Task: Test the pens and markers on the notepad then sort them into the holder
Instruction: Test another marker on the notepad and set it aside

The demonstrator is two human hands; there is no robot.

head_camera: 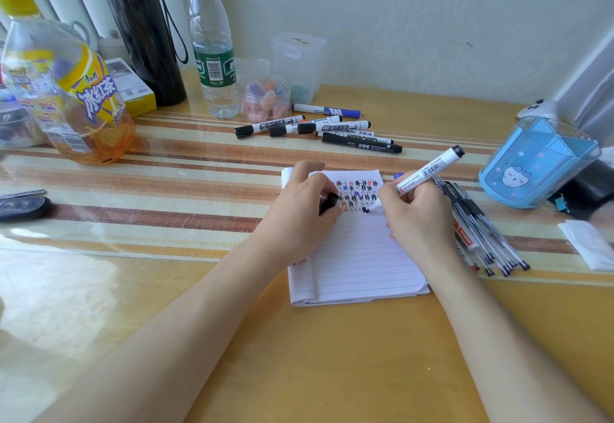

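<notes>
A lined notepad [358, 256] lies mid-table, its top covered in black, red and blue test marks. My right hand [418, 216] grips a white whiteboard marker [428, 173] with its black tip touching the paper. My left hand [302, 213] rests on the pad's left side and holds the marker's black cap [329, 203]. Several markers [319, 128] lie in a loose row beyond the pad. A bundle of thin pens [481, 233] lies right of the pad. The blue pen holder [538, 166] stands at the far right.
At back left stand an iced tea bottle [66, 90], a black flask [143, 34] and a water bottle [212, 47]. A small jar [265, 98] and clear boxes [297, 63] sit behind the markers. Folded paper [591, 245] lies at right; a dark object [20, 208] at left.
</notes>
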